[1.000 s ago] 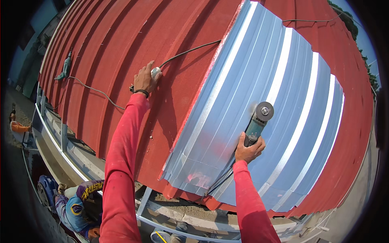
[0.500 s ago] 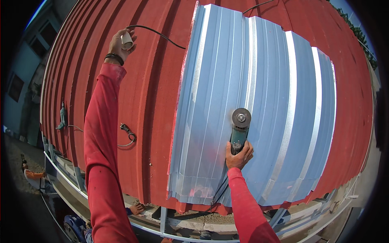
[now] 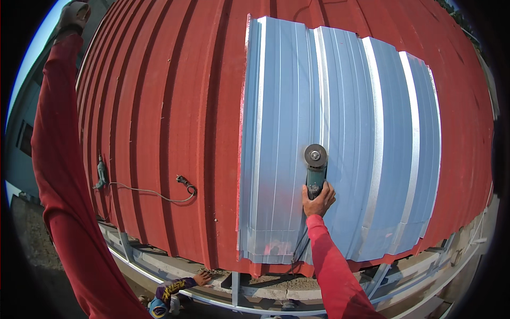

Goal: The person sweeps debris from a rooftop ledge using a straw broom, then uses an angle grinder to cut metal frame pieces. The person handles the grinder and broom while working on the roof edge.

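Clasping its rigid body, seemingly the safest hold, the right hand [image 3: 319, 201] at four o'clock is holding a probably heavy teal grey-disc grinder [image 3: 315, 176], the left hand [image 3: 70, 20] at ten clutching a whitish round thing [image 3: 82, 9].

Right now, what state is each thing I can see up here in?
Left hand: raised, closed around a pale object.
Right hand: gripping the angle grinder.
Angle grinder: held, disc fitted; spinning or not, can't tell.
Drill: lying unheld.
Plug: unplugged, cord looped beside it.
Metal sheet: lying on the red roof.
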The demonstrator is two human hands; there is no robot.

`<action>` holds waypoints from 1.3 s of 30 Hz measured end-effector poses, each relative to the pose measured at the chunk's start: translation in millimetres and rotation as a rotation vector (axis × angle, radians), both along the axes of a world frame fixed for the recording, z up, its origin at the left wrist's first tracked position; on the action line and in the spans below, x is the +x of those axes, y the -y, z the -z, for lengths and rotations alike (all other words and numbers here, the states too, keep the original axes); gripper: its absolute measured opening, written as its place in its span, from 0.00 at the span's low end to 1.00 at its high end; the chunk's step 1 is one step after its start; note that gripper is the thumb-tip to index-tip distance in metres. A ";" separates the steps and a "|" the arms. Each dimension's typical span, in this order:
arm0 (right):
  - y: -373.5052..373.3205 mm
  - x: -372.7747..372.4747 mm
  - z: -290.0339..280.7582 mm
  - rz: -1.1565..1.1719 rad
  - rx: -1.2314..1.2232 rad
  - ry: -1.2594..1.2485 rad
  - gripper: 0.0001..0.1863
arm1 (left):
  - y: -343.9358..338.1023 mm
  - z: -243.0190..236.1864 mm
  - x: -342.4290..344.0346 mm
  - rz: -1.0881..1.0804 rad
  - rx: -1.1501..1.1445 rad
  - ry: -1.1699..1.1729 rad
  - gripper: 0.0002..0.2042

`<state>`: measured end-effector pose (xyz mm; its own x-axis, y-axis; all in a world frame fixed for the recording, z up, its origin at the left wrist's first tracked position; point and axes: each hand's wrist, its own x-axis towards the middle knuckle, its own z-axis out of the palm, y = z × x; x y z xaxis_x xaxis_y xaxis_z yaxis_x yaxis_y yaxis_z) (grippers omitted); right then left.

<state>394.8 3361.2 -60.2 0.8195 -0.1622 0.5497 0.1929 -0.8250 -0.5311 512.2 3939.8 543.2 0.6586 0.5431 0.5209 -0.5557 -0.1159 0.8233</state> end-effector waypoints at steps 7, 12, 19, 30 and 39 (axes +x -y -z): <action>3.5 -10.3 -3.5 0.067 -0.003 -0.014 0.38 | 65.5 -92.3 -96.2 0.347 0.731 -0.016 0.17; 10.1 -14.3 14.5 0.042 -0.026 -0.066 0.40 | 237.2 1.7 -139.7 0.487 0.495 0.006 0.17; 16.8 -12.7 6.4 0.014 0.067 -0.133 0.42 | 408.2 86.2 -275.5 0.669 0.279 -0.043 0.13; 121.7 -87.9 -45.4 -0.411 1.033 -0.625 0.26 | 625.9 81.1 -392.3 0.590 0.175 -0.180 0.13; 451.2 -357.7 -202.4 -0.562 1.663 -0.949 0.29 | 691.2 21.6 -391.2 0.727 -0.574 -0.135 0.07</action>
<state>37.1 2909.9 142.2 0.8374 0.3705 -0.4020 -0.5462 0.5372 -0.6428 121.0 3248.6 521.7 0.9729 0.1241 0.1949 -0.2272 0.6671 0.7095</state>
